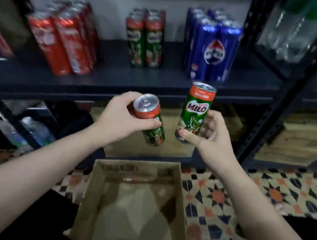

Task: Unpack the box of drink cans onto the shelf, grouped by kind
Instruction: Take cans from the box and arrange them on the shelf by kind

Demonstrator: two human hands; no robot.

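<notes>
Head-worn wide-angle camera looking forward and down, close over both forearms.

The single view is sitting just above the open brown cardboard box, which is lying near on the patterned tiled floor, and is facing the dark metal shelf straight ahead; the left hand and right hand are filling the middle, close to the lens, while the red cans, green cans and blue cans are standing farther off, blurred, with edges bending outward toward the frame's left and right.
</notes>
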